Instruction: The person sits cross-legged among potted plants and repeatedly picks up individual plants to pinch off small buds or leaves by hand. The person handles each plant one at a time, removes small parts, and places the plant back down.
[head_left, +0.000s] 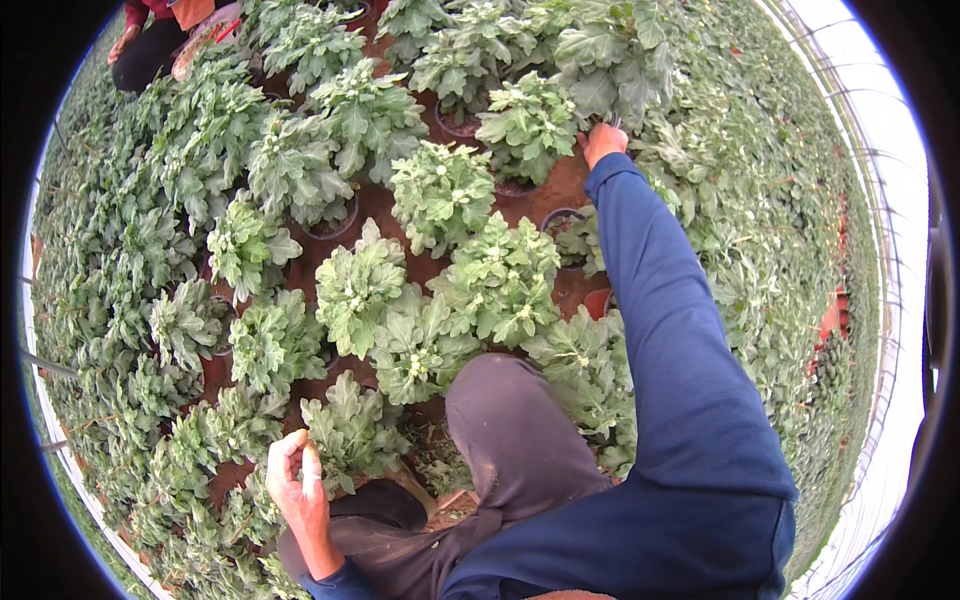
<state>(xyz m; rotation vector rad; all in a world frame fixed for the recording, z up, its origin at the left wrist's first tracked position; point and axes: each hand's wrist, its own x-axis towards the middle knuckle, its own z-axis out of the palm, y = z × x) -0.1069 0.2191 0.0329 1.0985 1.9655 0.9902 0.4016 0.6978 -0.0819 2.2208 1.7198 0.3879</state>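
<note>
My right hand (604, 144) is stretched far forward, its fingers curled at the base of a potted chrysanthemum-like plant (619, 64). Leaves cover the fingertips, and a small greyish edge shows beside them; whether it is the pot's rim is unclear. My left hand (298, 472) hovers at the lower left with loosely bent fingers, a gap by the thumb and nothing visible in it. Nearest to it is a leafy potted plant (354, 431). Between my hands stand several budding plants, among them one with pale buds (499, 277) close to my knee.
Dense foliage (772, 225) spreads along the right, up to a pale greenhouse wall (885, 247). A dark pot (561, 219) and a reddish pot (598, 303) stand on brown soil beside my right sleeve. At the upper left another person (154, 45) crouches near an orange pot (193, 12).
</note>
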